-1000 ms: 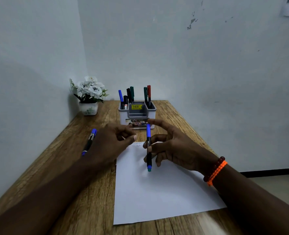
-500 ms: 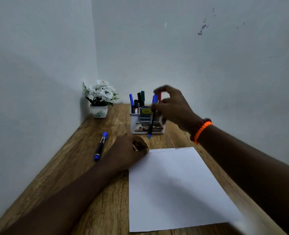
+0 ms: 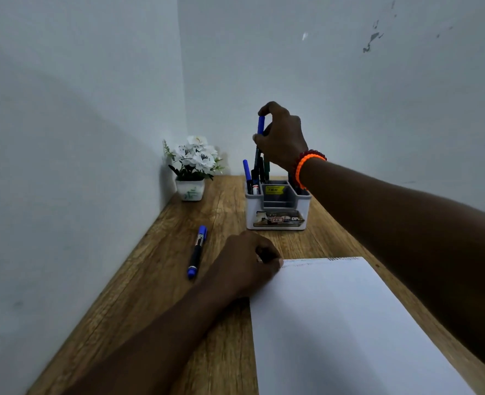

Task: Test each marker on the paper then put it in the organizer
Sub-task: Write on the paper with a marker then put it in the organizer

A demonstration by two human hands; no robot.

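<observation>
R hand [image 3: 282, 138] pinches a blue-capped marker [image 3: 261, 126] by its top, upright, lower end down among the other markers in the organizer's [image 3: 278, 208] back-left compartment. L hand [image 3: 247, 262] rests w/ fingers curled at the paper's [image 3: 346, 323] top-left corner, thumb touching the edge; can't tell if it holds anything. Second blue marker [image 3: 197, 252] lies on the wooden worktop [image 3: 150, 295] just left of L hand. Flower pot [image 3: 191, 169] sits in the far corner.
</observation>
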